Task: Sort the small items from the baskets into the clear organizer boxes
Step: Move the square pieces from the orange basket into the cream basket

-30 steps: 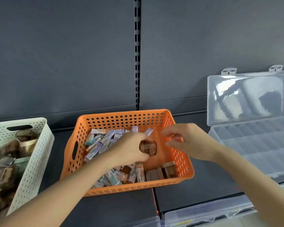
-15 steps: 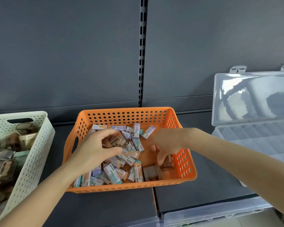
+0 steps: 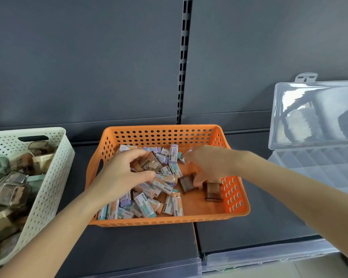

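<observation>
An orange basket (image 3: 165, 222) at the centre of the shelf holds several small wrapped erasers (image 3: 143, 205) and brown translucent boxes. My left hand (image 3: 119, 177) is inside the basket and grips one brown box (image 3: 149, 164) between thumb and fingers, just above the erasers. My right hand (image 3: 207, 163) reaches down at the basket's right side, its fingertips curled round a second, tilted brown box (image 3: 186, 184). A third brown box (image 3: 213, 191) lies by the right wall. The clear organizer box (image 3: 317, 167) stands to the right with its lid (image 3: 317, 113) raised.
A white perforated basket (image 3: 48, 197) with several brown and green translucent boxes sits at the left edge. The dark shelf back panel rises close behind the baskets. Clear lidded bins (image 3: 259, 257) line the shelf's front edge below.
Both hands have dropped lower into the orange basket. The left hand has kept its brown box and moved left. The right hand went from hovering to closing on a brown box at the right.
</observation>
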Demonstrator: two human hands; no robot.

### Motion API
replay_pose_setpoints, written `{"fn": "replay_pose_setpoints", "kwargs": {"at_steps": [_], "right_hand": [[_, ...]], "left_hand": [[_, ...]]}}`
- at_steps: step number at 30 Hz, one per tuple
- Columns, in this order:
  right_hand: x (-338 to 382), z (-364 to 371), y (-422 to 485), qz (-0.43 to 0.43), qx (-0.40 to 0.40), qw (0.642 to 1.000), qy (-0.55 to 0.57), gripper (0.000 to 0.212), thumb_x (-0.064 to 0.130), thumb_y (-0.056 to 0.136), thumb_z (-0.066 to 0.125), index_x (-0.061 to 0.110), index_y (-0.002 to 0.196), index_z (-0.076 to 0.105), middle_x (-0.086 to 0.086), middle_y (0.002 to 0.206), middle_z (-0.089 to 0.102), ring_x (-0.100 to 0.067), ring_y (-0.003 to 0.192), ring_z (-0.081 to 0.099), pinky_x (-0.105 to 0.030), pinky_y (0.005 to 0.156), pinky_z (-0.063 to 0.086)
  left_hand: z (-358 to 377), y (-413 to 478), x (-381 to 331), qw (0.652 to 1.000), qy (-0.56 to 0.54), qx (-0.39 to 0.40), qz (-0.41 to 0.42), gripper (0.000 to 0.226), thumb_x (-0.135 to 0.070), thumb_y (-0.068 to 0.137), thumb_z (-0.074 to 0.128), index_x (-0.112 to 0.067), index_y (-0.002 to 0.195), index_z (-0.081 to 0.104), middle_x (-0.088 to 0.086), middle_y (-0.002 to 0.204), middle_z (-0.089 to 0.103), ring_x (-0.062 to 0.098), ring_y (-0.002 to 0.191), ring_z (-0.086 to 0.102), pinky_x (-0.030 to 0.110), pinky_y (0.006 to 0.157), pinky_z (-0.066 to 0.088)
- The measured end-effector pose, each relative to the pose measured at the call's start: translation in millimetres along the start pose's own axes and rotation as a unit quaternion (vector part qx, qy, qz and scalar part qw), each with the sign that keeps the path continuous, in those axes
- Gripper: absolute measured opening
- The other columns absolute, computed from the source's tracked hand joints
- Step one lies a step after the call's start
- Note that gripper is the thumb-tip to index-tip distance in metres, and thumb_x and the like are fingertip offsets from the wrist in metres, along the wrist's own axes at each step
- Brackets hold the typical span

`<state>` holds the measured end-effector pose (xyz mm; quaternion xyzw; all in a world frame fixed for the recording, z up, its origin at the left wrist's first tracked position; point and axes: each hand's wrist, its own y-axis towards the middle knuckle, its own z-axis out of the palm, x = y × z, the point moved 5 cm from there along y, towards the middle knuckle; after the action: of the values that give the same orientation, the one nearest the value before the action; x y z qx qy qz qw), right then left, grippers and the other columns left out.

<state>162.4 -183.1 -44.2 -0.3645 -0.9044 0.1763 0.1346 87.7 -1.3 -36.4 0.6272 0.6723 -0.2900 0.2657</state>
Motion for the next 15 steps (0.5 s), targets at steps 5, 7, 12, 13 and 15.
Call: {"fn": "replay_pose_setpoints", "kwargs": {"at_steps": [5,7,12,13,15], "right_hand": [[5,7,-11,-0.025,0.09,0.995,-0.019,0.074,0.04,0.073,0.078,0.023,0.134,0.04,0.004,0.126,0.053,-0.012,0.094,0.057,-0.02,0.071,0.042],[8,16,-11,-0.029,0.113,0.993,-0.024,0.083,0.034,0.072,0.08,0.025,0.139,0.031,0.007,0.123,0.05,-0.015,0.102,0.056,-0.024,0.075,0.044],[-1,19,-1,-0.012,0.092,0.996,0.01,0.053,0.027,0.08,0.07,0.021,0.124,0.041,0.001,0.105,0.06,-0.018,0.087,0.061,-0.037,0.075,0.057],[-1,18,-2,-0.011,0.088,0.996,0.016,0.054,0.03,0.08,0.07,0.022,0.125,0.04,0.001,0.107,0.059,-0.018,0.089,0.061,-0.036,0.076,0.057],[4,21,-5,-0.019,0.078,0.997,0.011,0.066,0.035,0.079,0.072,0.023,0.133,0.036,0.002,0.12,0.055,-0.018,0.099,0.06,-0.033,0.082,0.055]], "left_hand": [[1,1,1,1.0,0.002,0.006,-0.001,0.059,-0.03,0.08,0.074,-0.028,0.134,0.05,-0.033,0.11,0.045,-0.011,0.102,0.044,0.012,0.085,0.032],[1,1,1,1.0,0.001,0.009,-0.006,0.059,-0.03,0.079,0.074,-0.029,0.133,0.05,-0.027,0.116,0.048,-0.005,0.108,0.044,0.018,0.089,0.033],[-2,3,3,1.0,0.0,-0.001,-0.005,0.054,-0.028,0.08,0.074,-0.029,0.13,0.053,-0.034,0.103,0.045,-0.008,0.101,0.045,0.009,0.078,0.032],[-2,3,4,1.0,0.001,-0.004,-0.008,0.055,-0.027,0.08,0.074,-0.029,0.131,0.052,-0.035,0.103,0.044,-0.006,0.103,0.045,0.01,0.079,0.032],[-3,3,4,1.0,0.001,-0.005,-0.011,0.055,-0.027,0.08,0.074,-0.028,0.131,0.052,-0.035,0.103,0.044,-0.005,0.105,0.045,0.013,0.082,0.032]]}}
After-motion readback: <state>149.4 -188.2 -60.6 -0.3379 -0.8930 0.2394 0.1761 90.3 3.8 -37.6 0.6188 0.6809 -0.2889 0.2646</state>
